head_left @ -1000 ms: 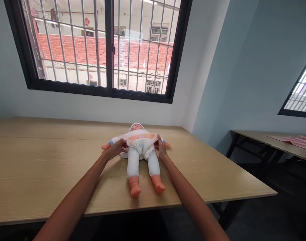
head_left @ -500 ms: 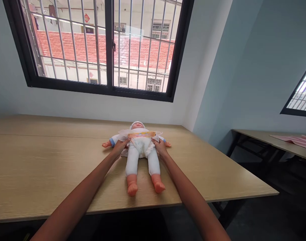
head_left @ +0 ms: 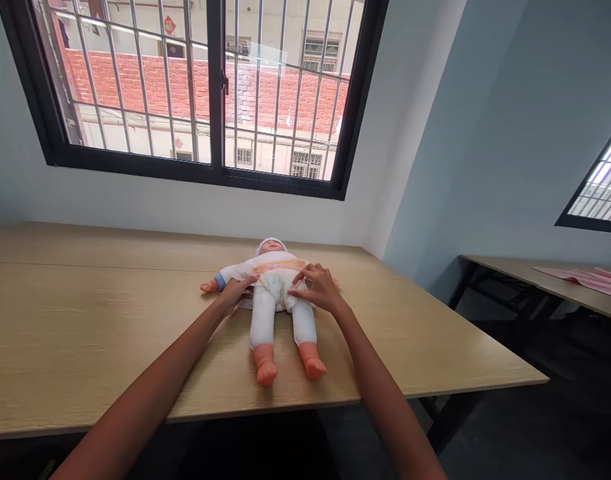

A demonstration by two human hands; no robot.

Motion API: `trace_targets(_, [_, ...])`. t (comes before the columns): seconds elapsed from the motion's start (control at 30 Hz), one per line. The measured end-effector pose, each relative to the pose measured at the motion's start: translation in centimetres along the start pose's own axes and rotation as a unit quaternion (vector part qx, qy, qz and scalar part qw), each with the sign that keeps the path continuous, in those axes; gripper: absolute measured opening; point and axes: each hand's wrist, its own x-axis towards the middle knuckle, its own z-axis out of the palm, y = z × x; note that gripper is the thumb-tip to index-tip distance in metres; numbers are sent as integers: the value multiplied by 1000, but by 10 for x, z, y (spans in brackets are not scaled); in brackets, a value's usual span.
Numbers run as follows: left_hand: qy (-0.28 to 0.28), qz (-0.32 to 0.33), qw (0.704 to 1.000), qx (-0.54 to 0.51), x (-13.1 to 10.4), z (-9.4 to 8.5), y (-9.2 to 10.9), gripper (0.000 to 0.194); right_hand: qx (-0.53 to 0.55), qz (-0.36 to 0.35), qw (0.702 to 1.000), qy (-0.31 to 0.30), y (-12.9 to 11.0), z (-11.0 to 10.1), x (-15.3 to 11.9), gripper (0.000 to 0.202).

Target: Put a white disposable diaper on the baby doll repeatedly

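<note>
Since the frame half a second back, the right hand (head_left: 319, 288) has shifted inward from the doll's flank onto the front of the diaper (head_left: 278, 283), and the diaper's raised front flap now lies flat against the belly; the left hand (head_left: 237, 292) has stayed at the doll's other hip. Baby doll (head_left: 275, 300): lies on its back on the wooden table (head_left: 85, 333), head toward the window (head_left: 205, 93), feet toward the near edge. White cap, white top with blue cuffs, white leggings, bare orange-pink feet and hands. Diaper is white with an orange-yellow printed band across the waist. No containers in view. Right hand: fingers bent and spread, tips pressing on the diaper's right side just below the band; not a closed grasp. Left hand: fingers extended along the diaper's left edge at the hip, touching it; cannot tell whether they pinch a tab. The doll's waist sits between the two hands, legs extending toward the viewer between the forearms. A second table (head_left: 535, 283) at far right carries a pink cloth (head_left: 585, 277).
</note>
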Motion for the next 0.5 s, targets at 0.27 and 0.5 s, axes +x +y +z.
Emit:
trace_targets(0.27, [4,-12,1000,3,-5,3,8,48,-52,8,998,-23,1,6,1,9])
trace_targets(0.5, [-15,-5,1000,23,0,-1,3,49,5,19,1000,-21,5,3,0,9])
